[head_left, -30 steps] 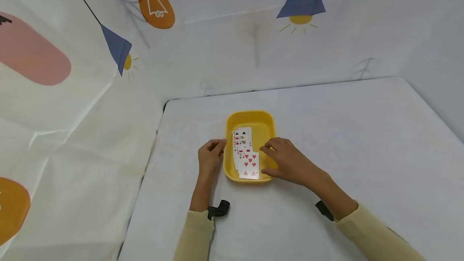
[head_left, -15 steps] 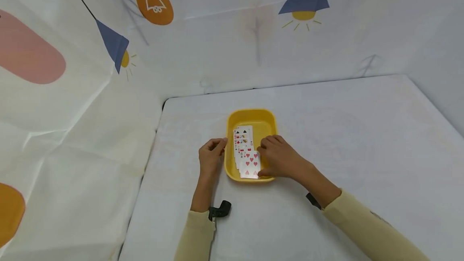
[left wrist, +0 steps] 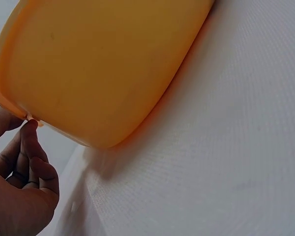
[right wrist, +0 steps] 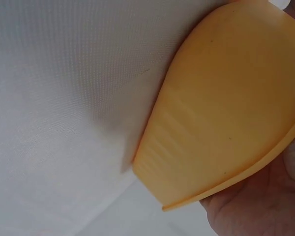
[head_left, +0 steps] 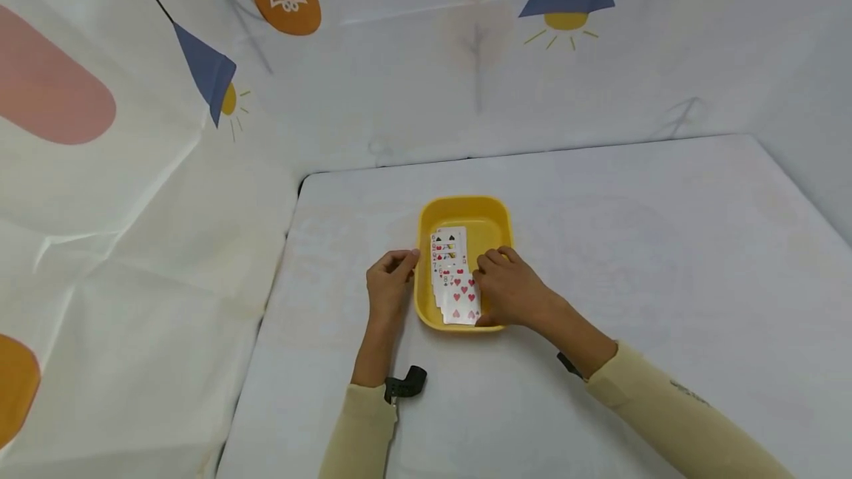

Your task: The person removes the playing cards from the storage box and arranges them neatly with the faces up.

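Note:
A yellow tray (head_left: 466, 202) sits on the white table, with several playing cards (head_left: 454, 283) fanned face up inside it, hearts on top. My left hand (head_left: 388, 287) is at the tray's left side, its curled fingers pinching the rim. The left wrist view shows that hand (left wrist: 19, 187) with a fingertip on the edge of the tray (left wrist: 103, 64). My right hand (head_left: 509, 290) lies over the tray's right half, fingers and thumb curled at the right edge of the cards. In the right wrist view its palm (right wrist: 265, 206) shows just above the tray (right wrist: 226, 108).
The white table (head_left: 665, 242) stretches wide to the right and behind the tray. Its left edge runs close to my left arm. A printed cloth backdrop (head_left: 399, 94) walls the back and left. A black wrist mount (head_left: 404, 384) sits on my left sleeve.
My right hand has slid left from the tray's right rim onto the cards' edge. The left hand has stayed on the left rim.

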